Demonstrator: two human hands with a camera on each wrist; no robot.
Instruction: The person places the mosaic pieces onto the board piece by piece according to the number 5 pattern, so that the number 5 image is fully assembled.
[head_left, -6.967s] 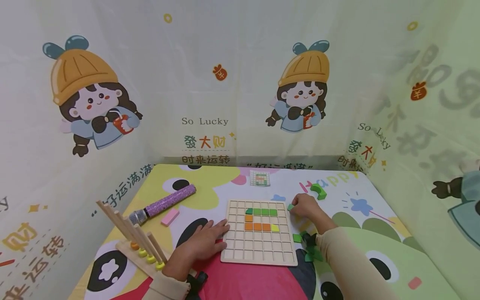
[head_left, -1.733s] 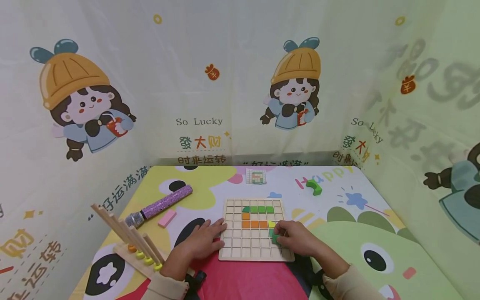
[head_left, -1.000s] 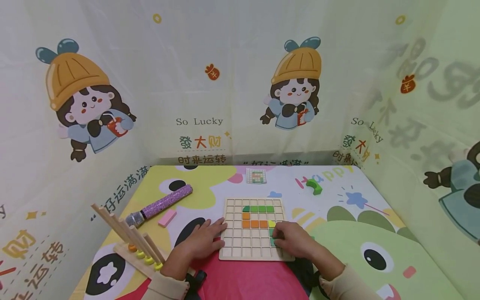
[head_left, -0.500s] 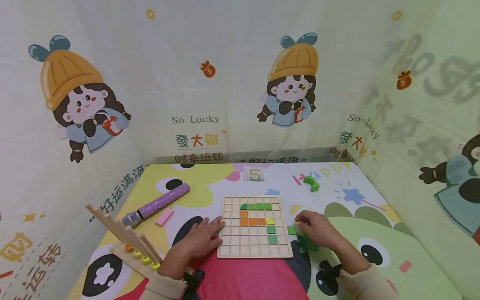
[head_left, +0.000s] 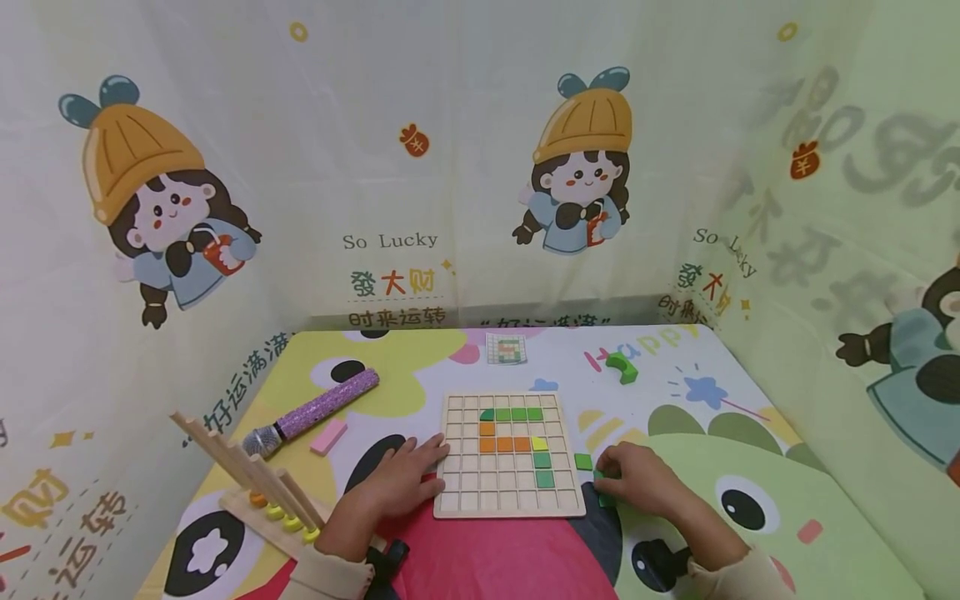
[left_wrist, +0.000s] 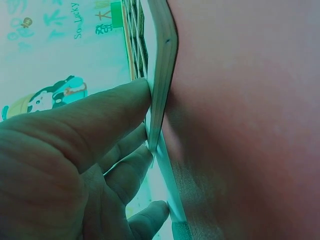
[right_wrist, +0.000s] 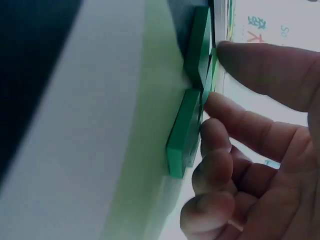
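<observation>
A wooden grid board (head_left: pixel 495 500) lies on the table, holding a winding row of green, orange and yellow tiles (head_left: pixel 513 445). My left hand (head_left: pixel 401 477) rests at the board's left edge with fingers spread; in the left wrist view its fingertips touch the board's side (left_wrist: pixel 162 65). Right of the board, my right hand (head_left: pixel 641 477) is low over a small pile of green blocks (right_wrist: pixel 185 130). In the right wrist view its thumb and index finger pinch a thin green tile (right_wrist: pixel 210 75), while the other fingers are curled. One green square (head_left: pixel 583 462) lies beside the board.
A wooden peg stand (head_left: pixel 262 492) with rings is at the left. Behind it are a purple microphone (head_left: pixel 315 410) and a pink block (head_left: pixel 328 436). A pattern card (head_left: pixel 507 348) lies behind the board, and a green arch block (head_left: pixel 622 367) at the back right.
My right hand picked up a green tile, set it in the grid below the yellow one, added another green below, then moved right to the green pile and lowered. My left hand stayed.
</observation>
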